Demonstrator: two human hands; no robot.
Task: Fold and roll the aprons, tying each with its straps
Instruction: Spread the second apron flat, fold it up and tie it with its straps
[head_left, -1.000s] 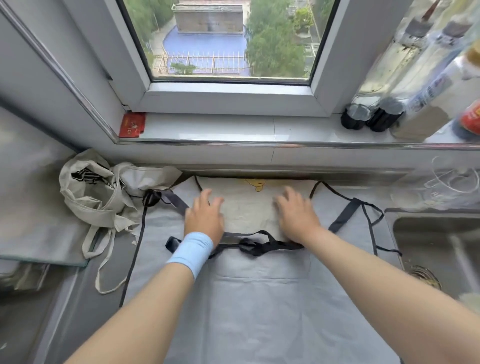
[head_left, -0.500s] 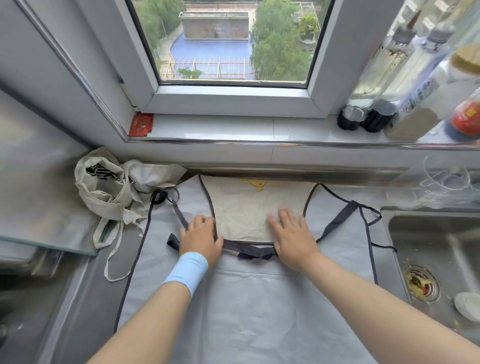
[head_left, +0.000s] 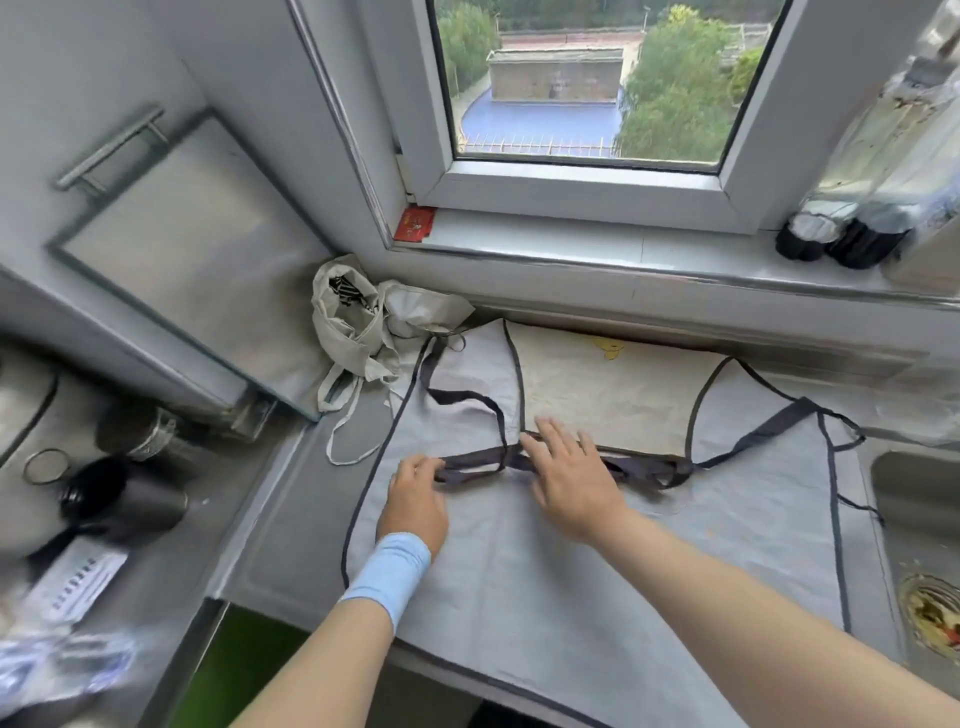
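Note:
A grey apron (head_left: 597, 561) with dark trim lies spread on the counter. Its bib (head_left: 613, 395) is folded down toward me, beige side up. Dark straps (head_left: 644, 467) run across the fold line, and another strap loops over the apron's left part. My left hand (head_left: 415, 499), a light blue band on its wrist, pinches the left end of the strap with curled fingertips. Flat and with fingers spread, my right hand (head_left: 571, 478) presses on the straps at the fold's middle.
A crumpled beige cloth bag (head_left: 353, 327) lies at the apron's far left corner. A sink (head_left: 914, 499) with a drain strainer (head_left: 930, 616) is at the right. Bottles (head_left: 841, 239) stand on the window sill. A black cup (head_left: 124, 501) and a metal can (head_left: 143, 431) sit at left.
My left hand has slid left and taken the strap's end. My right hand has shifted left to the middle of the fold. The view has swung left.

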